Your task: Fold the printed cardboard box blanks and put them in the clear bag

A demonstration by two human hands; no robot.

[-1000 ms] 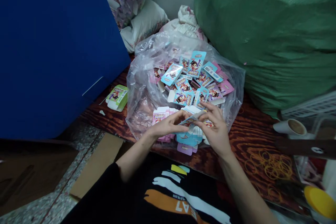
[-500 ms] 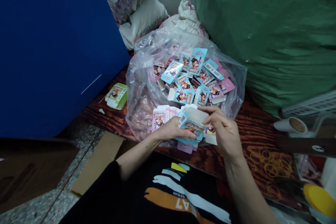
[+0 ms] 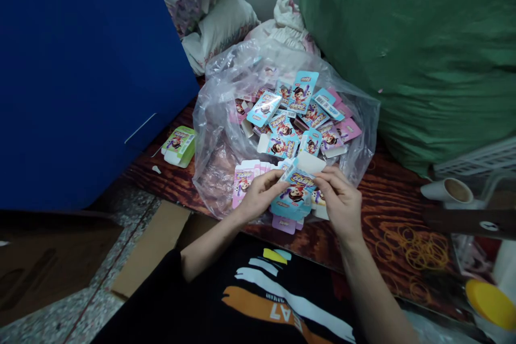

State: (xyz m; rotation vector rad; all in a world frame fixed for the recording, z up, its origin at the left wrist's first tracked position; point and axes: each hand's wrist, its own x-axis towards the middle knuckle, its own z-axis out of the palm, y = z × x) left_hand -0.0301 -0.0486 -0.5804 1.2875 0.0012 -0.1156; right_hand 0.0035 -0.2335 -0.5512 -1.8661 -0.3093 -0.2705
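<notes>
Both my hands hold a blue printed paperboard carton (image 3: 296, 185) over the front of a transparent plastic bag (image 3: 217, 134). My left hand (image 3: 260, 196) grips its left end, and my right hand (image 3: 338, 203) pinches its right side. A white flap stands up at the carton's far edge. The bag holds several loose flat cartons in blue and pink, each printed with a cartoon child (image 3: 300, 91). A row of pink cartons (image 3: 244, 185) lies just left of my left hand. More blue and pink cartons lie partly hidden beneath my hands.
The bag sits on a wood-grain table (image 3: 393, 209), with a green carton (image 3: 179, 145) left of it. A blue board (image 3: 92, 80) stands at left, a green sack (image 3: 415, 48) at right. Rubber bands (image 3: 423, 250), a tape roll (image 3: 447, 191) and a yellow lid (image 3: 489, 303) lie right.
The carton in my hands has turned, and its printed face now shows with the white flap at the far edge. My left hand has moved onto its left end, and my right hand has lowered onto it.
</notes>
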